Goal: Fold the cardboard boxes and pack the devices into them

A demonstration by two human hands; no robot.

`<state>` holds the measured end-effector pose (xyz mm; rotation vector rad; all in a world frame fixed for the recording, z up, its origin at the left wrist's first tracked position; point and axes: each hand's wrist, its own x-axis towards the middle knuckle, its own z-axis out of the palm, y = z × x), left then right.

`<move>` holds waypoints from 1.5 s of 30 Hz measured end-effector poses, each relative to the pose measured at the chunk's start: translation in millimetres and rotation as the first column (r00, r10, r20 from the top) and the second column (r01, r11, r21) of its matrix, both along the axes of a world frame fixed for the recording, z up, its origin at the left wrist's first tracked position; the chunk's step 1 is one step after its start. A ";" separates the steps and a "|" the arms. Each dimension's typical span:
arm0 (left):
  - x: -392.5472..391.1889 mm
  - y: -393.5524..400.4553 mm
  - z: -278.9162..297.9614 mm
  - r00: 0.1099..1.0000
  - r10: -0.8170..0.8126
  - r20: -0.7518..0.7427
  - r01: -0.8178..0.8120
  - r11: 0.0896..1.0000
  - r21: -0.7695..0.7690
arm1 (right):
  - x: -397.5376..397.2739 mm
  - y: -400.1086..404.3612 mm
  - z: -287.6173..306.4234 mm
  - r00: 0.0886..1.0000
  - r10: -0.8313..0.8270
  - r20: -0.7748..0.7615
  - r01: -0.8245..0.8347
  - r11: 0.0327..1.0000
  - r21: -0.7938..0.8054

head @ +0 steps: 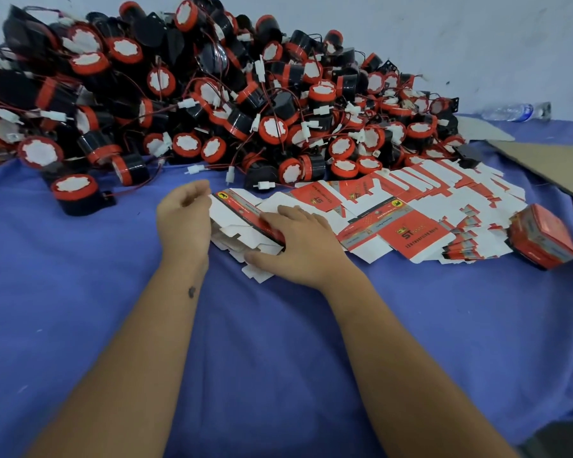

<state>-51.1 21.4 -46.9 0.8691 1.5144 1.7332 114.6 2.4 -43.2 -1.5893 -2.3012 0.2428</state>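
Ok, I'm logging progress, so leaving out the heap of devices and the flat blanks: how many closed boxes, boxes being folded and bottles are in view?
Closed box: 1
Box being folded: 1
Bottle: 1
Total: 3

Left hand (183,219) curled (knuckles up), right hand (306,246) gripping
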 end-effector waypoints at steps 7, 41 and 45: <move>5.1 -3.7 10.6 0.887 -0.204 0.414 0.145 0.975 0.169 | 3.5 -10.2 10.2 0.942 -0.044 -0.333 0.092 0.987 0.132; 41.0 -23.4 12.0 0.810 -0.238 -0.536 0.463 0.821 0.334 | 8.3 7.6 13.0 0.245 -0.088 -0.966 0.016 0.996 -0.087; 44.7 -24.7 13.7 0.864 -0.363 -0.348 0.472 0.824 0.313 | 5.4 10.1 11.5 0.324 -0.085 -0.942 0.027 0.996 -0.081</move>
